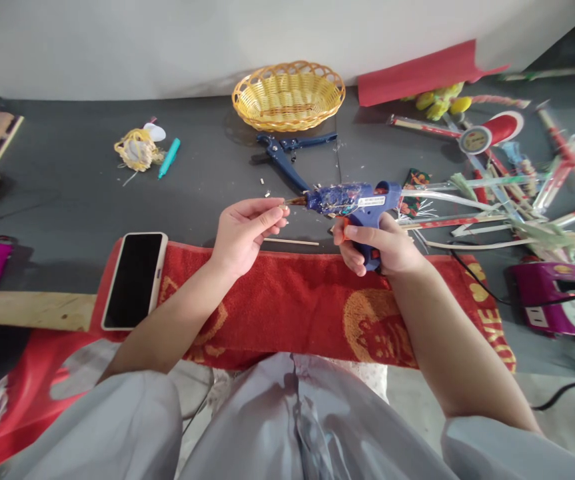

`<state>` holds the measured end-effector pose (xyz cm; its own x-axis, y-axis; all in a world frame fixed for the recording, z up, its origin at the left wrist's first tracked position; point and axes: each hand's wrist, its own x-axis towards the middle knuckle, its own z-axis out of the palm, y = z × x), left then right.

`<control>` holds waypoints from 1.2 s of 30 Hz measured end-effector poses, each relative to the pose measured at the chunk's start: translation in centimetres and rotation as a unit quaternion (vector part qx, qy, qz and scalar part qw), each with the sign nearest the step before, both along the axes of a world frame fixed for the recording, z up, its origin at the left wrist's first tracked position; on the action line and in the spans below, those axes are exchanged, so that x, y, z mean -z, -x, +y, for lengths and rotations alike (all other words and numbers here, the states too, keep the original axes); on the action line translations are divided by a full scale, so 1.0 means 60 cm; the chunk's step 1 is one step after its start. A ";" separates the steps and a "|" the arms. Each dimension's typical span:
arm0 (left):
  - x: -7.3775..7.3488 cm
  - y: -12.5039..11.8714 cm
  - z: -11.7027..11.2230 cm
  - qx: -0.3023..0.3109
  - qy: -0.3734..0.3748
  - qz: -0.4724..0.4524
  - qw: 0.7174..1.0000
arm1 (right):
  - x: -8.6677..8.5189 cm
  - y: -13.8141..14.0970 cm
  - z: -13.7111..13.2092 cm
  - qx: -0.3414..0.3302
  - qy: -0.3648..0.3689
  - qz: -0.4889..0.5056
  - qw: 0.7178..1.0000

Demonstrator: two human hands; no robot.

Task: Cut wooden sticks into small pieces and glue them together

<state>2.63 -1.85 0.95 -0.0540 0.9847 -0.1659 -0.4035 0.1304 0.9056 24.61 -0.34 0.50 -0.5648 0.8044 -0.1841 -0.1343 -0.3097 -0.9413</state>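
Note:
My right hand (380,247) is wrapped round the handle of a blue glue gun (340,199), its fingers near the orange trigger. A white glue stick (442,198) sticks out of the gun's back end. The nozzle points left and meets the fingertips of my left hand (250,233). Those fingers are pinched together on something small and pale that I cannot make out. Just below lies a thin wooden stick (291,242), beside the edge of a red towel (287,300).
Behind the gun lie blue cutters (284,160) and a yellow wicker basket (288,100). A phone (134,281) rests at left, with a teal marker (169,159) beyond. Wrapped sticks, a red ribbon spool (500,129) and a purple box (557,297) crowd the right; a black cord trails there.

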 end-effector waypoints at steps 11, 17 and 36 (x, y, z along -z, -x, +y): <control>-0.004 0.000 0.001 -0.002 -0.013 -0.006 1.000 | 0.002 -0.002 0.000 -0.005 -0.007 0.007 1.000; -0.006 0.001 0.000 -0.018 -0.023 0.019 0.999 | 0.000 -0.001 0.000 -0.003 -0.003 -0.005 1.000; -0.004 0.000 0.000 -0.033 -0.079 0.042 0.995 | 0.001 -0.004 0.001 -0.013 -0.010 -0.013 1.000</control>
